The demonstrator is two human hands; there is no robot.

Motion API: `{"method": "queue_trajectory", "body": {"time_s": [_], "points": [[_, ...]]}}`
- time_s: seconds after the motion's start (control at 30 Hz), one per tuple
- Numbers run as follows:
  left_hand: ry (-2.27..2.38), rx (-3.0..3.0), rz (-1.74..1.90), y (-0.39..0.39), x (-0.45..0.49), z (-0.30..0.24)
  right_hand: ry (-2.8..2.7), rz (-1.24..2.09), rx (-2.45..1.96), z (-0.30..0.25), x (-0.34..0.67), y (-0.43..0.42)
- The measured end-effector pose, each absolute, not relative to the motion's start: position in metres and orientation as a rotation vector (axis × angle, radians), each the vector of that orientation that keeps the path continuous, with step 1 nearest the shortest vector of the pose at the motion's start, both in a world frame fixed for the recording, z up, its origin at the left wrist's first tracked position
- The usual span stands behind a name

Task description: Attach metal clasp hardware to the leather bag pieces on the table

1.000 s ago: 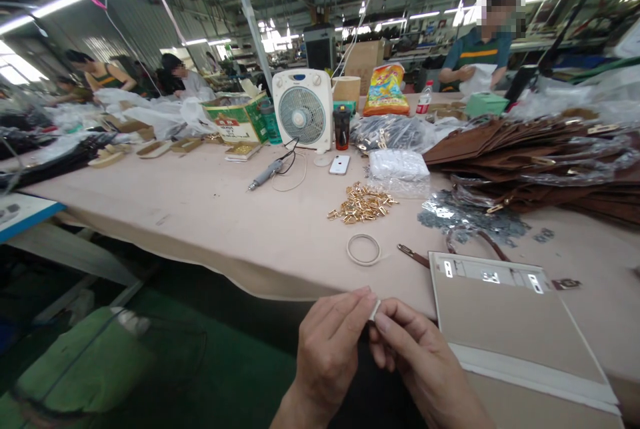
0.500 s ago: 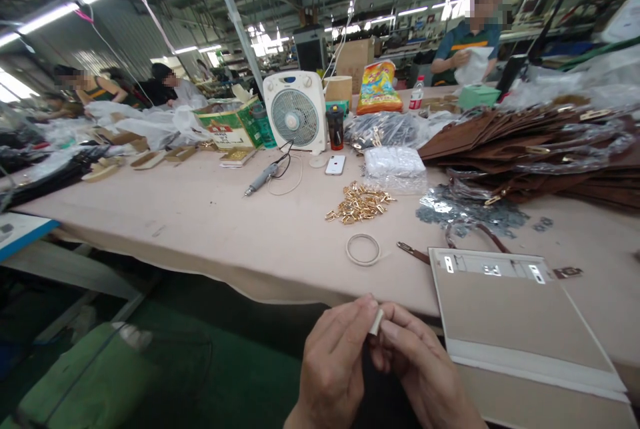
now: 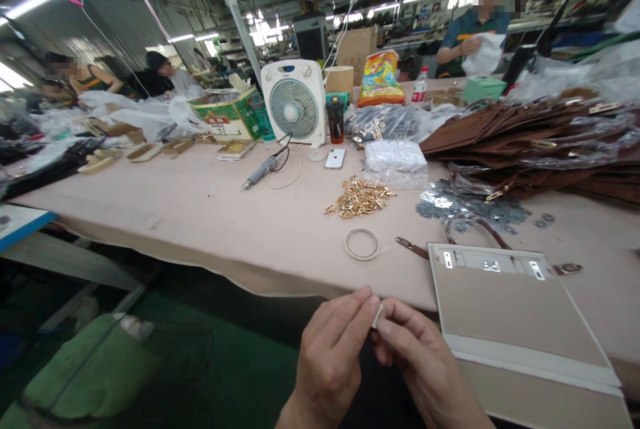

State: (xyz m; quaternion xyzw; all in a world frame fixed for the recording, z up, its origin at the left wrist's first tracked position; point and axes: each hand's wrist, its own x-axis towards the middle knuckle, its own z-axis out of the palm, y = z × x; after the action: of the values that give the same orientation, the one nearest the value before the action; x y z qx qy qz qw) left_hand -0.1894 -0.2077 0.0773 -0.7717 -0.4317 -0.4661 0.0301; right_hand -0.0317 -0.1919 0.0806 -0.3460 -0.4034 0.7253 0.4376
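Just in front of the table edge, my left hand and my right hand meet fingertip to fingertip. Between them they pinch a small off-white strip, mostly covered by the fingers; what it is made of I cannot make out. Beyond the hands lies a roll of tape, flat on the cloth. To the right rests a beige bag panel with metal plates along its upper end and a brown strap handle behind it.
A heap of gold buckles and a pile of grey metal plates lie farther back. Brown bag pieces are stacked at the right. A grey electric screwdriver, a phone and a fan stand beyond; co-workers sit behind.
My fingers have shifted slightly around the strip, and less of it shows now. The view has tilted a little, so the table things sit slightly higher in the picture.
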Motion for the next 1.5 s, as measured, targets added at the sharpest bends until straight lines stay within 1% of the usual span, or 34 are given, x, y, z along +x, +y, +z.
{"method": "queue_trajectory", "body": {"time_s": [0.13, 0.3, 0.57, 0.97, 1.1, 1.2, 1.33, 1.5], "points": [[-1.298, -2.388, -1.436, -0.207, -0.186, 0.08, -1.049, 1.787, -0.874, 0.077, -0.032, -0.193], [-1.333, -2.471, -1.575, -0.211, -0.182, 0.075, -1.041, 1.781, -0.899, 0.073, -0.034, -0.194], [-1.344, -2.461, -1.626, -0.212, -0.183, 0.068, -0.956, 1.836, -0.783, 0.078, -0.032, -0.198], [-1.352, -2.404, -1.416, -0.212, -0.188, 0.069, -0.979, 1.804, -0.828, 0.068, -0.032, -0.198], [-1.35, -2.421, -1.418, -0.213, -0.188, 0.068, -0.992, 1.789, -0.836, 0.067, -0.033, -0.198], [-1.356, -2.494, -1.53, -0.214, -0.186, 0.07, -0.985, 1.794, -0.824, 0.067, -0.033, -0.199], [-1.433, -2.671, -1.772, -0.219, -0.184, 0.073, -1.019, 1.778, -0.831, 0.066, -0.033, -0.2], [-1.707, -2.685, -1.998, -0.231, -0.179, 0.07, -1.192, 1.599, -0.957, 0.069, -0.034, -0.201]]}}
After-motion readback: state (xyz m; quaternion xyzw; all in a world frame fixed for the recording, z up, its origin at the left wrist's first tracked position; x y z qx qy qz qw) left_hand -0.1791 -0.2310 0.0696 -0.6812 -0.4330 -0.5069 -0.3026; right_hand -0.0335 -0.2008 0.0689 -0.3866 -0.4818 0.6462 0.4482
